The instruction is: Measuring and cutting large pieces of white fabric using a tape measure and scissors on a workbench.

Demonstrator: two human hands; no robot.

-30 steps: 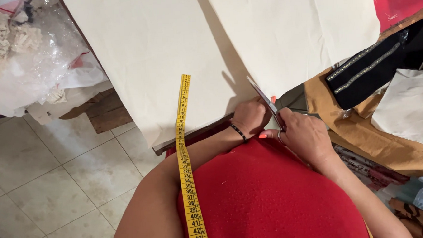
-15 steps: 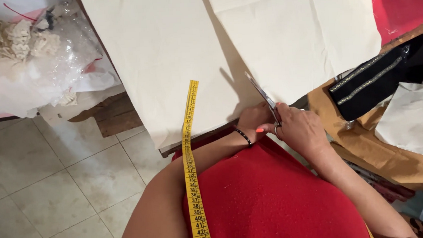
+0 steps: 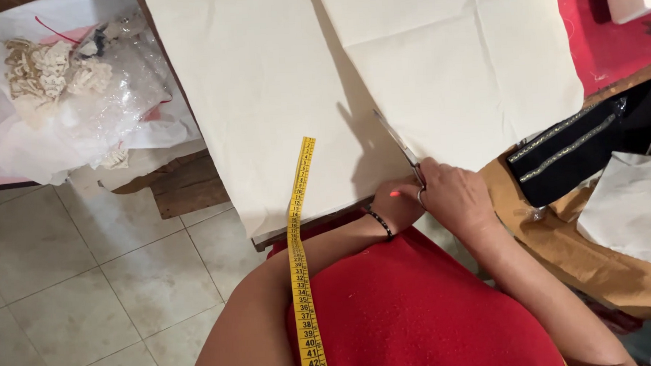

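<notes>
Head view | right hand (image 3: 454, 199) fingers grip silver scissors (image 3: 397, 147), cutting cream fabric sheet (image 3: 263, 98) | left hand (image 3: 399, 200) pinches fabric edge | next: steady straight cut

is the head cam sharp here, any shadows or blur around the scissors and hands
Head view: mostly sharp, the yellow measuring tape crisp. The scissors throw a dark, hard-edged shadow leftward onto the cream fabric. The right hand is evenly lit; the left hand sits partly in shade beneath it. No glare.
</notes>
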